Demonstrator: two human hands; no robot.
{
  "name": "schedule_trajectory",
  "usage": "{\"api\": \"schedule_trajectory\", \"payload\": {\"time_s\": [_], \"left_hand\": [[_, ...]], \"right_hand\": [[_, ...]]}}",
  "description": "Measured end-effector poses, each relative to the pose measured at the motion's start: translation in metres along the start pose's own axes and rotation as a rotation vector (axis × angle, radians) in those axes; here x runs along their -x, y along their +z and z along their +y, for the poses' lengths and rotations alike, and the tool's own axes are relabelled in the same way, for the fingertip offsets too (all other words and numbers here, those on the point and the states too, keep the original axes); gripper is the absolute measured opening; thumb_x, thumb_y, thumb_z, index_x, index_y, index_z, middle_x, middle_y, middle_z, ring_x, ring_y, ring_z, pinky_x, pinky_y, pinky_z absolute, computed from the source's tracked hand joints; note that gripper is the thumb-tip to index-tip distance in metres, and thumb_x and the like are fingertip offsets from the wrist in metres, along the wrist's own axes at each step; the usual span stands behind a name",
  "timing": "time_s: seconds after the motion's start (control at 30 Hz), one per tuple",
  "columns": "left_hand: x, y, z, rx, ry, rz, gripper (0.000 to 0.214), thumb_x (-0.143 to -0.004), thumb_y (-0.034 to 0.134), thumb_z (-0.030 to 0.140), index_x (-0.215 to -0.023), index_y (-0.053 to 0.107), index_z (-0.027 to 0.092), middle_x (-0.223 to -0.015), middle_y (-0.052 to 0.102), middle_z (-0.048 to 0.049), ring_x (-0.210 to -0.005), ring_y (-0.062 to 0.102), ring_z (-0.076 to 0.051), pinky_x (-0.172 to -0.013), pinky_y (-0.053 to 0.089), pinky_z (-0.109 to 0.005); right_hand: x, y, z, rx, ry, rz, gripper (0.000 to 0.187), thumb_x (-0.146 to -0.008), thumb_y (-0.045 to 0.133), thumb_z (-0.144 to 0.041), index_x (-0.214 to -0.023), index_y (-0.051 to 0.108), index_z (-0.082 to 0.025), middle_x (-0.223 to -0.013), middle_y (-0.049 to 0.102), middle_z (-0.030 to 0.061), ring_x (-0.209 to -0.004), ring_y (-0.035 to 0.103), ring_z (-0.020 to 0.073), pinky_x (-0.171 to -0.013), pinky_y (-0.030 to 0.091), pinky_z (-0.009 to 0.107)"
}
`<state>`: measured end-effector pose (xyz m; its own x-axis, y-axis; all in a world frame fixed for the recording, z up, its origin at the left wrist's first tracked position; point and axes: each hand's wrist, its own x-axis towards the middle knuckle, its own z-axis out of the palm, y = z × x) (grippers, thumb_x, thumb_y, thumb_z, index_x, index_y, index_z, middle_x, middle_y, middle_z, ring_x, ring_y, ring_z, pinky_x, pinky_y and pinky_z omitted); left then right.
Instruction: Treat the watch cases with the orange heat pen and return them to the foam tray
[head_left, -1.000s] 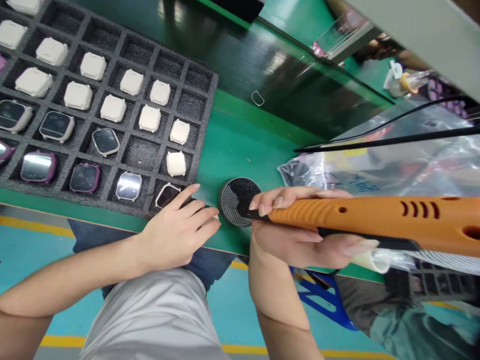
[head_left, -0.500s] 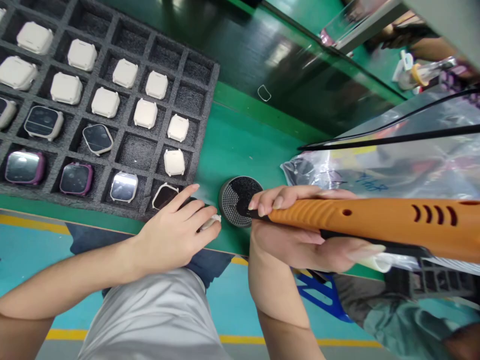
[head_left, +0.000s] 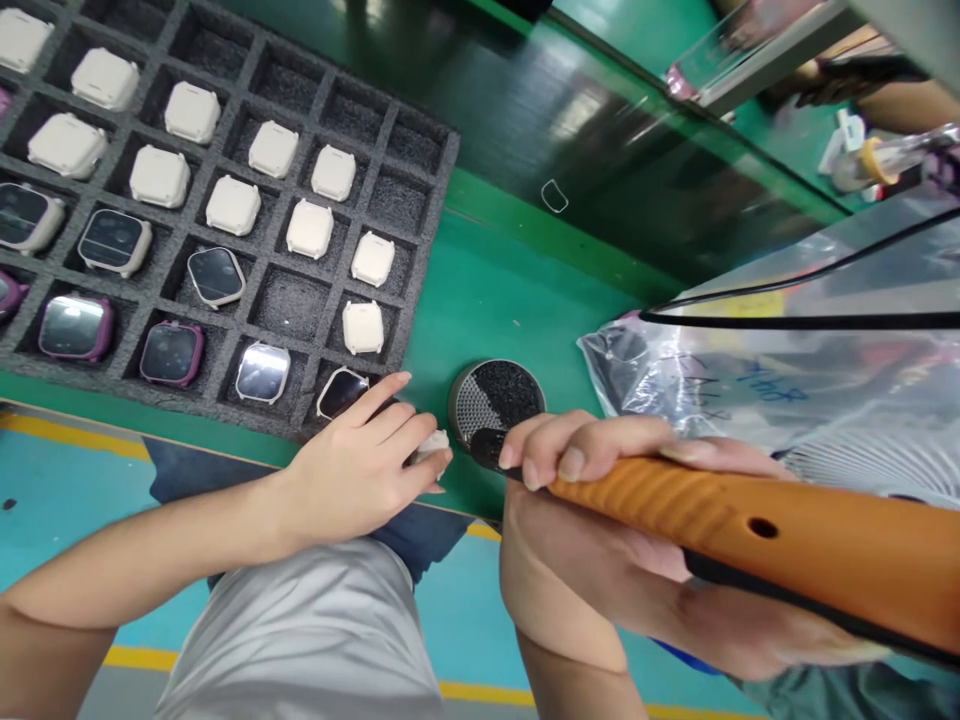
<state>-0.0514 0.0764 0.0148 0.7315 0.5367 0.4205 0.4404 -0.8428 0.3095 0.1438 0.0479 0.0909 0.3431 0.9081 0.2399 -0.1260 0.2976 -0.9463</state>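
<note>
My left hand (head_left: pixel 360 465) rests on the green table's front edge, fingers closed over a small white watch case (head_left: pixel 433 443) that peeks out at the fingertips. My right hand (head_left: pixel 600 520) grips an orange electric screwdriver (head_left: pixel 757 530), its black tip close to the white case. Just beyond the tip stands a round black perforated dish (head_left: pixel 491 400). A dark foam tray (head_left: pixel 420 230) at the left holds several white cases and watch bodies with screens, one per cell.
A clear plastic bag (head_left: pixel 750 390) with blue writing lies at the right, with black cables across it. A dark glossy strip (head_left: pixel 570 120) runs along the far side of the green table (head_left: pixel 487 290). Another person's hand shows at the top right.
My right hand has drawn the screwdriver down and nearer to me, its tip leaving the round dish and coming close to the white case under my left fingers.
</note>
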Motion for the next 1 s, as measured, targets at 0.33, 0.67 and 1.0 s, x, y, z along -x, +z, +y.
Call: {"api": "schedule_trajectory", "payload": {"time_s": [0.33,0.67,1.0], "left_hand": [[0.0,0.001,0.0,0.0,-0.003,-0.015,0.026,-0.114,0.076,0.042,-0.129,0.082,0.021,-0.124,0.079,-0.0088,-0.113,0.073,-0.024,-0.138,0.05,-0.06],[-0.002,0.002,0.002,-0.023,-0.014,0.014,0.024,-0.111,0.079,0.039,-0.123,0.083,0.019,-0.121,0.08,-0.0093,-0.108,0.074,-0.024,-0.136,0.052,-0.058],[-0.004,0.001,0.002,-0.03,-0.016,0.031,0.019,-0.112,0.078,0.037,-0.118,0.083,0.02,-0.117,0.08,-0.0085,-0.105,0.075,-0.023,-0.133,0.055,-0.057]], "right_hand": [[0.002,-0.007,0.014,-0.051,-0.069,-0.076,0.069,-0.107,0.044,-0.088,-0.125,0.077,-0.029,-0.09,0.07,0.0026,-0.067,0.061,0.0212,-0.059,0.057,0.045],[-0.002,-0.012,0.017,-0.036,-0.092,-0.206,0.055,-0.112,0.052,-0.073,-0.129,0.08,-0.028,-0.091,0.071,0.0033,-0.069,0.063,0.0226,-0.061,0.059,0.047],[-0.001,-0.006,0.018,-0.022,-0.031,-0.238,0.063,-0.107,0.05,-0.086,-0.129,0.08,-0.034,-0.09,0.073,0.0009,-0.071,0.067,0.0226,-0.062,0.059,0.046]]}}
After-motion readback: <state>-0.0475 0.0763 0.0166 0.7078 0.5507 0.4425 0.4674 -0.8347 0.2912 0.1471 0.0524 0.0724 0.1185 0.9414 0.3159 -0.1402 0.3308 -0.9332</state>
